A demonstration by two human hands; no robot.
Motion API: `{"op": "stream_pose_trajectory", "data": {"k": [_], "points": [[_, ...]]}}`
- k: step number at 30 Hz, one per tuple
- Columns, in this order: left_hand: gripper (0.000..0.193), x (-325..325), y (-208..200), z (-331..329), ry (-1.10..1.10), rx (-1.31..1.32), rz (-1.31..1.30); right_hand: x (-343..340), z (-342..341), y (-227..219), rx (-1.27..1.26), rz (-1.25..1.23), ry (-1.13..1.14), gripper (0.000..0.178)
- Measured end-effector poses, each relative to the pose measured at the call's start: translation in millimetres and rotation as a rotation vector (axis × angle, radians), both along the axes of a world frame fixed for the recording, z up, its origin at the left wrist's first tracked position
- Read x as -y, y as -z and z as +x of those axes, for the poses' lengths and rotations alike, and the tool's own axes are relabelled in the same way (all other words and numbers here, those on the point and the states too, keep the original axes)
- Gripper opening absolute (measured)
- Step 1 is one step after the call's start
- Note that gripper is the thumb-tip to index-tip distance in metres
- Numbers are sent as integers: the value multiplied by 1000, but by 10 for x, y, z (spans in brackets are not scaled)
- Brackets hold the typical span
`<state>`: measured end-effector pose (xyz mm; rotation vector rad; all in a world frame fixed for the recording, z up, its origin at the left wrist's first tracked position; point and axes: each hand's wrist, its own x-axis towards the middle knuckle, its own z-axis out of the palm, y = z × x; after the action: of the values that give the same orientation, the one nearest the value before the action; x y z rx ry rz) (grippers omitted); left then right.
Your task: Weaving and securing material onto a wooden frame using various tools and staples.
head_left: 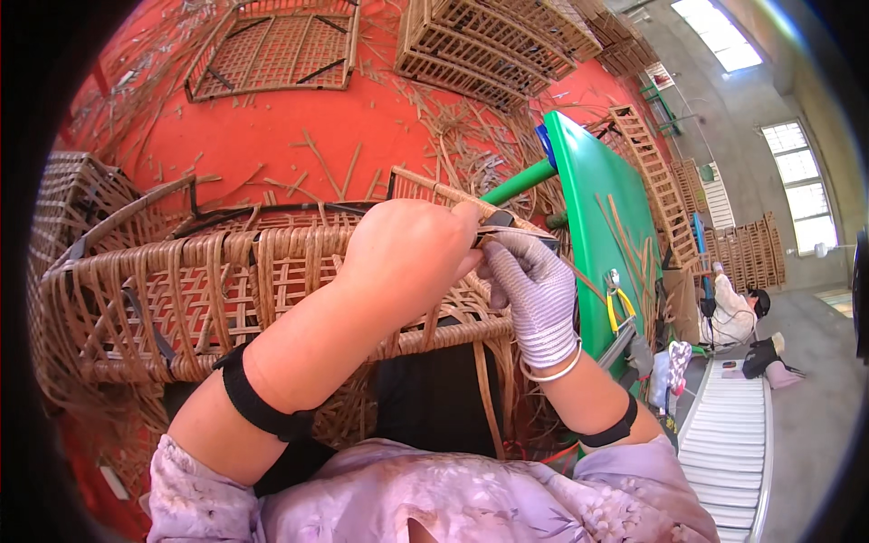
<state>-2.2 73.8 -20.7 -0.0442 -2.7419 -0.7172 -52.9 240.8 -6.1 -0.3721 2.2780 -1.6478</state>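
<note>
A brown woven wicker basket (299, 244) with a thick wrapped rim lies across my lap, its lattice wall open to view. My bare left hand (407, 240) is closed above its right part, fingertips pinching at a dark flat strip (520, 231) by the basket's right corner. On the other side of that strip, my right hand (536, 281) in a grey-white striped glove also pinches it. The two hands nearly meet there. Exactly how the fingertips grip is partly hidden by the left hand.
To the right stands a green tabletop (588, 208) with loose cane strips and yellow-handled pliers (619, 303). More wicker frames (281, 54) and stacked baskets (480, 45) lie on the red floor (244, 136) among scattered cane. Another person (731, 312) sits at the far right.
</note>
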Motion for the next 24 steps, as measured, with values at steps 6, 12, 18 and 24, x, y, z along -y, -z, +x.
{"op": "stream_pose_trajectory", "data": {"k": [6,12,18,24], "points": [[41,31,-16,2,22,17,13,-61,5,158,-188,36,-85,16],[35,58,-61,-30,30,68,117,-74,39,332,-258,-183,-17,7],[40,27,-147,-89,12,223,62,-50,-13,393,-320,-208,-6,5],[35,-103,-152,-49,-48,143,33,-86,-8,376,-463,-232,-13,5]]}}
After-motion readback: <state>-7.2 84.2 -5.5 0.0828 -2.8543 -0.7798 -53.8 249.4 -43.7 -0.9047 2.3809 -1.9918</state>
